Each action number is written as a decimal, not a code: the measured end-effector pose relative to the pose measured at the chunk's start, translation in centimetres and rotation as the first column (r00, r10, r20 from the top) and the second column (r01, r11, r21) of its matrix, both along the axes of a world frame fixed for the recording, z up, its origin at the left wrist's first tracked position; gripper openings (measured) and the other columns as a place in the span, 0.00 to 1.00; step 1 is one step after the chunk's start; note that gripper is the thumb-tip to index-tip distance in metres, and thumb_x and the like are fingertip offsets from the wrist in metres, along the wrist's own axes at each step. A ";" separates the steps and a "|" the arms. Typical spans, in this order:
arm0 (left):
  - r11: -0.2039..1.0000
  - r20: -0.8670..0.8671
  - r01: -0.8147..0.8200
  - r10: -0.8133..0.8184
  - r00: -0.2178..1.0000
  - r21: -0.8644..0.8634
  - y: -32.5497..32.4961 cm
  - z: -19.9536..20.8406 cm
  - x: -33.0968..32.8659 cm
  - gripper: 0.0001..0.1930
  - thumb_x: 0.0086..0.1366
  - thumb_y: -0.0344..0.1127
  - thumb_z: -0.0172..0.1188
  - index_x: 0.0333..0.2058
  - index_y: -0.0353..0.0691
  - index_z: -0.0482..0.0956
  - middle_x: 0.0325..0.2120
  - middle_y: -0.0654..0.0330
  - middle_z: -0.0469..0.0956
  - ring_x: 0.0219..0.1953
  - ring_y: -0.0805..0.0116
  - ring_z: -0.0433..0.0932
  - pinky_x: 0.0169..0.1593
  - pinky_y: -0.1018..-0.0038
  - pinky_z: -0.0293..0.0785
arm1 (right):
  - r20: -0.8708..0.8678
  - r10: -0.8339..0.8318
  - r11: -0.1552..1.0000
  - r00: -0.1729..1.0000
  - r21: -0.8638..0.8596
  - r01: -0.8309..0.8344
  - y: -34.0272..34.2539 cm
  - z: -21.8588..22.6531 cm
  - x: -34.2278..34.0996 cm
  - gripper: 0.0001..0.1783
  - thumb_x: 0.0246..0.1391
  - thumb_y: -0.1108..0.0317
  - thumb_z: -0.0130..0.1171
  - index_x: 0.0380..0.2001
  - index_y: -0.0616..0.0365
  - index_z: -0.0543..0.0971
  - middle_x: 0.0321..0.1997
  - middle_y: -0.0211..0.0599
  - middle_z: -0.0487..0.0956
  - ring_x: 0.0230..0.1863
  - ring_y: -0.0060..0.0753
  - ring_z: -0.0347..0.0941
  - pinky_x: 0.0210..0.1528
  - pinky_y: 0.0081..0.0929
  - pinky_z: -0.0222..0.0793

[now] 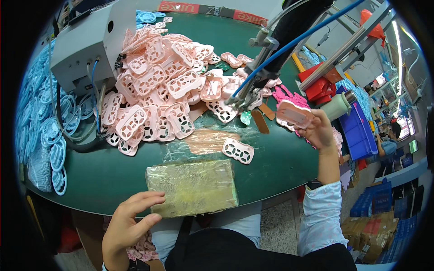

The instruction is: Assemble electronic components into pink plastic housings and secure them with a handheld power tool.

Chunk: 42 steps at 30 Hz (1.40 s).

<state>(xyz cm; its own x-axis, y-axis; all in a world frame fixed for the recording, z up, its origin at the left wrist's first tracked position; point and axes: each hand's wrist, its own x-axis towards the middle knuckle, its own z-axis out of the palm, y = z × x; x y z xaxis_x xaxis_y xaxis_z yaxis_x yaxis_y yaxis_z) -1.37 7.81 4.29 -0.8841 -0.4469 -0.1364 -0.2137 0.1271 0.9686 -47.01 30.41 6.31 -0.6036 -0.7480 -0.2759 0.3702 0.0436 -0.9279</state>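
My right hand (322,131), raised at the right side of the green table, grips a pale pink plastic soap-dish-like tray (291,114) by its right end. My left hand (131,223) is open at the table's front edge, thumb and fingers apart, with nothing in it. Its fingertips hover by the left side of a flat block wrapped in yellowish clear film (194,187). Beyond the block, one pale pink piece with cut-out holes (238,151) lies alone. Farther back rises a large heap of similar pink pieces (153,83).
A grey machine box (86,58) with cables stands at the left, beside stacked light-blue rings (54,131). A metal machine head (253,88) with a blue hose hangs over the table. Magenta pieces (289,95), a pale green bottle (337,107) and a blue bin (358,128) are at the right.
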 end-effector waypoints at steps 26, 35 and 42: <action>0.725 -0.324 -0.173 0.490 0.809 0.667 2.5 -1.6 -5.8 0.36 0.55 0.18 0.62 0.61 0.37 0.56 0.54 0.54 0.67 0.55 0.65 0.71 0.57 0.68 0.71 | 0.441 0.627 0.754 0.642 -0.135 -0.643 -5.9 -5.3 20.3 0.28 0.53 0.77 0.62 0.57 0.61 0.66 0.49 0.46 0.76 0.49 0.36 0.76 0.51 0.36 0.77; 0.697 -0.200 -0.329 0.562 0.803 0.637 2.7 -2.6 -4.4 0.27 0.61 0.21 0.59 0.59 0.38 0.63 0.42 0.55 0.76 0.44 0.70 0.78 0.47 0.75 0.76 | 0.172 0.386 0.922 0.906 -0.085 -0.377 -4.3 -2.5 18.4 0.25 0.52 0.78 0.61 0.54 0.65 0.69 0.43 0.41 0.77 0.36 0.27 0.78 0.35 0.22 0.79; 0.919 0.050 -0.201 0.231 0.972 -0.339 4.8 -4.4 -5.0 0.29 0.52 0.30 0.68 0.54 0.32 0.72 0.40 0.50 0.73 0.38 0.52 0.74 0.45 0.62 0.71 | 0.182 0.517 0.848 0.836 0.022 -0.529 -6.0 -2.2 18.4 0.18 0.53 0.74 0.61 0.48 0.68 0.75 0.36 0.38 0.78 0.32 0.25 0.78 0.30 0.20 0.80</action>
